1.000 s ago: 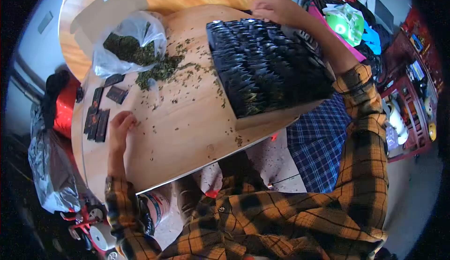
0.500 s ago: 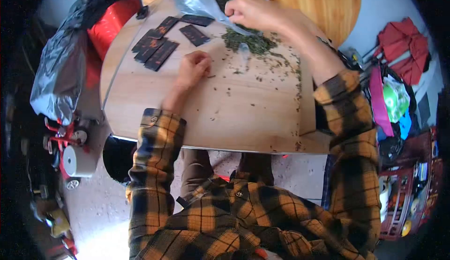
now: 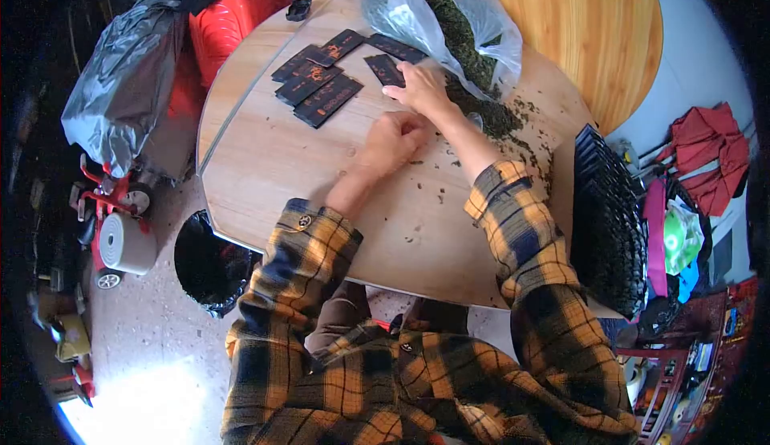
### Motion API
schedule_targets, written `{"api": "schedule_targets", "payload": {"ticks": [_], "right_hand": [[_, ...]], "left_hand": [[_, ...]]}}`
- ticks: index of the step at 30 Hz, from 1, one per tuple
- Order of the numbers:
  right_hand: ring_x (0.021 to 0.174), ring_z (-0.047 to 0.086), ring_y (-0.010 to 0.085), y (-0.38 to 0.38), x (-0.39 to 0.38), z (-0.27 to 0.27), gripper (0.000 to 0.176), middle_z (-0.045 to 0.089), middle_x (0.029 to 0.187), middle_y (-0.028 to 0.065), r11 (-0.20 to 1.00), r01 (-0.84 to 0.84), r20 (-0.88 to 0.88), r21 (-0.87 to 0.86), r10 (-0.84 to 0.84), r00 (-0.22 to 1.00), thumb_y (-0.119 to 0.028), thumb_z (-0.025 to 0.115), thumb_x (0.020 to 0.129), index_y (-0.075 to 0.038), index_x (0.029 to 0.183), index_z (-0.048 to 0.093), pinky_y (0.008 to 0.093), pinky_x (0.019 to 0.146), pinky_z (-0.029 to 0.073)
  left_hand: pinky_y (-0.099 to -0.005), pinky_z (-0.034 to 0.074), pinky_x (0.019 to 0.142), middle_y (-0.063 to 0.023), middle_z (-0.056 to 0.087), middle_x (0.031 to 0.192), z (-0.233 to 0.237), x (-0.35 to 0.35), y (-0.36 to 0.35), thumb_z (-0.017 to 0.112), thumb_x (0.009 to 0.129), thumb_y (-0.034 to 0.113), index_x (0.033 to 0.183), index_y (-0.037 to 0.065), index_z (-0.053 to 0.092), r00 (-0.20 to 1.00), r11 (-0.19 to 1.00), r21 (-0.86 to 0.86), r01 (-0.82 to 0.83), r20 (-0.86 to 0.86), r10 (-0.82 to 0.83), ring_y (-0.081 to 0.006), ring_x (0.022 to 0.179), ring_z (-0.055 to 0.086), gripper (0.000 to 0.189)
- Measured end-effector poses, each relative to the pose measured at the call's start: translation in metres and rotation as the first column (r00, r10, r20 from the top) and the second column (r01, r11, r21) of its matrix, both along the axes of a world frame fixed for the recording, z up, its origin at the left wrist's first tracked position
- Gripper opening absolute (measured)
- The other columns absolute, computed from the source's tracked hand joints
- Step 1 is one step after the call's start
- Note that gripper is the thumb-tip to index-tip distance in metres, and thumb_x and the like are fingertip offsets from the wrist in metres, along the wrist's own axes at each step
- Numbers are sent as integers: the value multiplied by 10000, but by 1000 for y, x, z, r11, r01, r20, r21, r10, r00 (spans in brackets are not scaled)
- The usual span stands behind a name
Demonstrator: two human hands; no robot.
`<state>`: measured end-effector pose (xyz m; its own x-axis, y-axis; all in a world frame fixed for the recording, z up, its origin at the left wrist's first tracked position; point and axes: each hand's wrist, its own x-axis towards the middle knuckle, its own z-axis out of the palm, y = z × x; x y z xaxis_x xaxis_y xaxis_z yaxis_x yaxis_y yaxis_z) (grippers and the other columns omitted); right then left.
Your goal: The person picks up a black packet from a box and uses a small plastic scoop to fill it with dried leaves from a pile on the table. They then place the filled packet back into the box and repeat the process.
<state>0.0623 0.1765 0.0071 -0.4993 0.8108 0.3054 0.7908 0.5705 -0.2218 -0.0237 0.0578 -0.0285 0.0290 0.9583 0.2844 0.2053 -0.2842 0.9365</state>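
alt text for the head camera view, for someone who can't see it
A person in a plaid shirt rests both hands on a wooden table: right hand by a dark packet and loose dried leaves, left hand curled beside it. More packets lie beyond.

Left hand loosely curled, right hand flat, palm down

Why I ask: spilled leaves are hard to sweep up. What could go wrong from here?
The right hand works beside the loose leaf pile; its sleeve might drag leaves across the table. The black sachet stack sits at the table's edge, where an elbow could knock it off.
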Motion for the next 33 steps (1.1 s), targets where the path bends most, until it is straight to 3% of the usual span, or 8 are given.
{"api": "schedule_targets", "payload": {"ticks": [8,17,19,20,23,25,26,33], "right_hand": [[782,637,387,7,1,-18,316,649,819,223,975,43,80,220,-62,995,-289,657,707,-43,902,627,463,704,512],[796,655,373,-16,34,-15,138,655,828,227,976,49,80,212,-68,994,-83,567,752,-16,800,677,457,714,532],[722,615,426,-21,43,-16,151,622,753,248,981,68,-86,182,-53,995,-102,594,736,17,818,639,473,672,504],[722,615,426,-25,49,-17,151,622,753,248,980,79,-90,182,-63,994,-102,594,736,17,818,639,473,672,504],[616,638,337,-57,61,3,152,635,689,197,991,43,-319,130,1,948,-89,587,763,29,841,643,403,561,510],[525,607,177,-79,75,14,151,621,636,97,874,-166,-562,-456,-138,816,-95,578,801,28,861,641,281,478,475],[531,555,67,-86,83,12,141,590,643,26,807,-268,-638,-526,-166,752,-112,591,823,14,869,633,204,453,429],[501,524,72,-120,127,21,123,611,664,45,706,-427,-802,-564,-345,488,-124,604,824,-4,841,624,201,432,400]], "left_hand": [[-272,448,506,-66,628,676,1,-1,2,597,821,141,886,-35,653,995,1000,14,-21,-98,23,-108,565,562,195],[-318,491,626,-127,643,717,18,-6,-6,620,792,125,874,-18,655,940,963,203,-177,-254,226,-179,632,604,169],[-379,500,739,-165,650,844,22,-8,-9,666,723,88,933,37,633,891,872,409,-267,-240,385,-341,815,631,218],[-396,455,858,-154,598,1095,17,-12,-4,706,664,46,1094,85,574,844,822,520,-234,-311,437,-339,1053,554,452],[-464,364,970,-129,466,1308,38,-7,-16,738,615,68,1221,135,509,768,809,547,-217,-416,487,-348,1249,389,651],[-484,321,1007,-106,402,1368,38,-5,-17,756,589,63,1280,157,459,732,815,555,-167,-484,479,-342,1290,339,757],[-503,278,1044,-84,339,1429,38,-4,-18,773,564,59,1338,179,410,694,820,558,-125,-542,474,-337,1331,289,864],[-521,236,1063,-88,356,1421,37,8,-24,780,510,48,1327,175,425,724,815,565,129,-615,312,-346,1351,261,900]]}}
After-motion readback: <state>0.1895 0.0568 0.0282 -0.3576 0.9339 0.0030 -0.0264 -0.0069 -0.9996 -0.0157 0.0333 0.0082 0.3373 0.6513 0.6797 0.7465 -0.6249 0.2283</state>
